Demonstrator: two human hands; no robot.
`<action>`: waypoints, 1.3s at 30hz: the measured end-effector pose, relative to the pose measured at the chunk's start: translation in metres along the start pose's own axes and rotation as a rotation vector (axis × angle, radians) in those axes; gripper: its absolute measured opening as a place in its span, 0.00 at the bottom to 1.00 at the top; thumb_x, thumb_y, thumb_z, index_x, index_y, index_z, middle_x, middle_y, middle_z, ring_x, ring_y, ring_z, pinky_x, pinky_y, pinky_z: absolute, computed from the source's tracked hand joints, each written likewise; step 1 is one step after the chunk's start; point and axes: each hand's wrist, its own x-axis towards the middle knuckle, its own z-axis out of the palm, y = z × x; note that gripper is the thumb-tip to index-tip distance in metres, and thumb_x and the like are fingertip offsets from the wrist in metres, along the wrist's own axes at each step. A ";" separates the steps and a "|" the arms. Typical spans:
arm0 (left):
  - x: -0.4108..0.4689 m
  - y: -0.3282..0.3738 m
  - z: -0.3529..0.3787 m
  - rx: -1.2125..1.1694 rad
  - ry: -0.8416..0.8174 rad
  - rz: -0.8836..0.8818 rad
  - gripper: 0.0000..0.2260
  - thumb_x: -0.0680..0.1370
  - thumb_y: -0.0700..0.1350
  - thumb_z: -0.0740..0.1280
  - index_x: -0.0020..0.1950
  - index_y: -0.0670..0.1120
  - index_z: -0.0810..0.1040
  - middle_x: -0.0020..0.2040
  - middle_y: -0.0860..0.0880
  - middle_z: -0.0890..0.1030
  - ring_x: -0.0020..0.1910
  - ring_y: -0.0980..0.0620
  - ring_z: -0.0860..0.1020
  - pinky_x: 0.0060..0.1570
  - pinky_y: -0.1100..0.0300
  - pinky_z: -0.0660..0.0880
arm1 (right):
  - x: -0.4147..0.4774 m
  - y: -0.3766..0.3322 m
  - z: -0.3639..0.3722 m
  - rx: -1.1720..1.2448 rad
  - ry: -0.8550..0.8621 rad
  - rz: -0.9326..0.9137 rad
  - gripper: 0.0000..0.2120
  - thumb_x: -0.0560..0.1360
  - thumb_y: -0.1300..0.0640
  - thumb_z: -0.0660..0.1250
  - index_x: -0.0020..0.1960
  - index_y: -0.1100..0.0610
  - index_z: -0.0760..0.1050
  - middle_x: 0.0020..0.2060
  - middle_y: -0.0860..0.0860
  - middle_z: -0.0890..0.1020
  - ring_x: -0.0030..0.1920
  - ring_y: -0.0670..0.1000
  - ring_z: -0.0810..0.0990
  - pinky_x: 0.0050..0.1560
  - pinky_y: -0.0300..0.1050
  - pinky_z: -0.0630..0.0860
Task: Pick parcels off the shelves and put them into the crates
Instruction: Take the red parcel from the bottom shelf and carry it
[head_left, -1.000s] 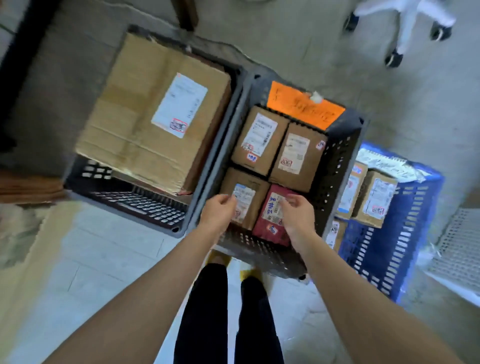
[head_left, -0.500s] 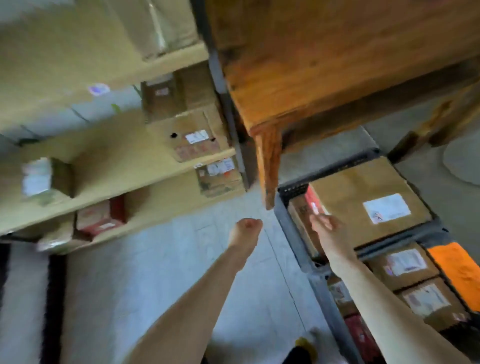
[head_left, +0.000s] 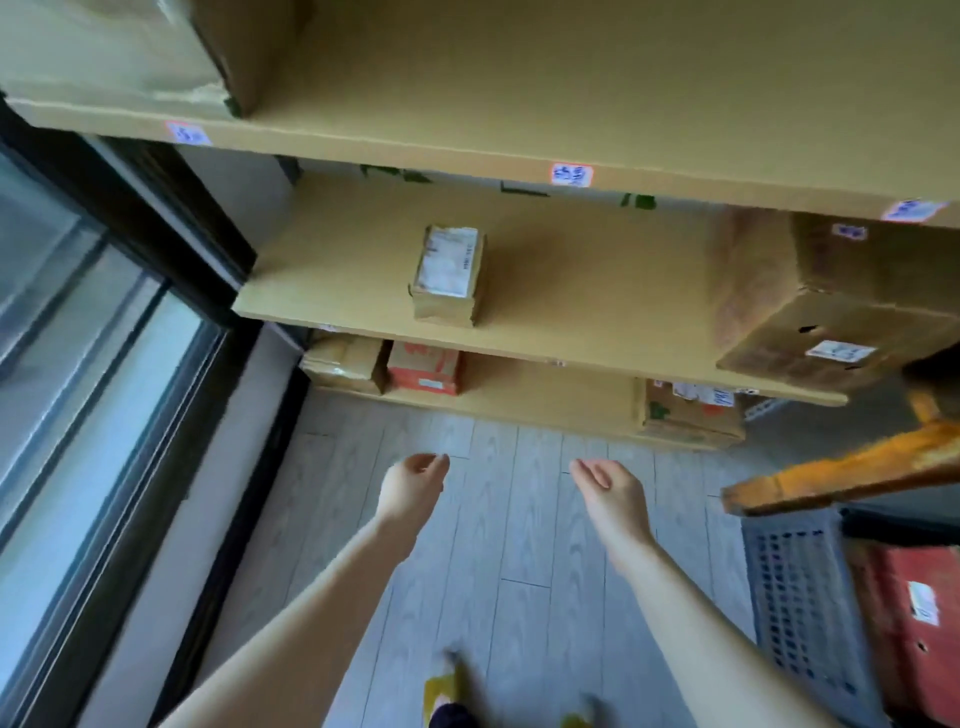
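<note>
Both my hands are stretched out over the floor in front of tan shelves, and both hold nothing. My left hand (head_left: 413, 486) has loosely curled fingers; my right hand (head_left: 608, 491) is relaxed with the palm turned inward. A small brown parcel (head_left: 449, 275) with a white label lies alone on the middle shelf (head_left: 571, 291), above and beyond my hands. A large cardboard box (head_left: 831, 306) stands at that shelf's right end. On the bottom shelf sit a taped brown parcel (head_left: 345, 364), a red-printed parcel (head_left: 423, 371) and a labelled box (head_left: 691, 410). A grey crate (head_left: 800, 608) at the lower right holds a red parcel (head_left: 914, 618).
A dark-framed glass door (head_left: 104, 415) runs along the left. An orange wooden table edge (head_left: 841, 475) juts in at the right above the crate. The upper shelf (head_left: 519, 104) carries a big box (head_left: 208, 47) at its left end. The floor is grey plank.
The view has swung from the crates to the shelves. My hands left the parcels in the crate and now reach forward with nothing in them, toward the shelving.
</note>
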 end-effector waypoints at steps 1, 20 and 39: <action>0.014 -0.004 -0.015 -0.024 0.026 -0.018 0.09 0.78 0.44 0.61 0.37 0.47 0.70 0.39 0.45 0.73 0.40 0.50 0.70 0.37 0.59 0.62 | 0.006 -0.004 0.019 -0.015 -0.022 0.002 0.12 0.77 0.56 0.64 0.55 0.64 0.75 0.49 0.53 0.78 0.51 0.51 0.75 0.51 0.41 0.69; 0.396 -0.102 -0.017 0.000 0.255 0.060 0.18 0.79 0.47 0.59 0.65 0.40 0.72 0.60 0.41 0.78 0.59 0.42 0.76 0.52 0.59 0.71 | 0.325 0.059 0.302 -0.209 0.046 -0.102 0.25 0.75 0.50 0.65 0.68 0.60 0.67 0.63 0.57 0.75 0.62 0.56 0.74 0.60 0.44 0.69; 0.492 -0.143 0.032 -0.503 -0.067 0.361 0.17 0.77 0.59 0.61 0.57 0.49 0.77 0.58 0.53 0.78 0.60 0.54 0.75 0.50 0.63 0.69 | 0.413 0.139 0.302 0.275 0.052 -0.148 0.21 0.78 0.64 0.56 0.68 0.49 0.67 0.62 0.50 0.75 0.59 0.54 0.75 0.66 0.51 0.69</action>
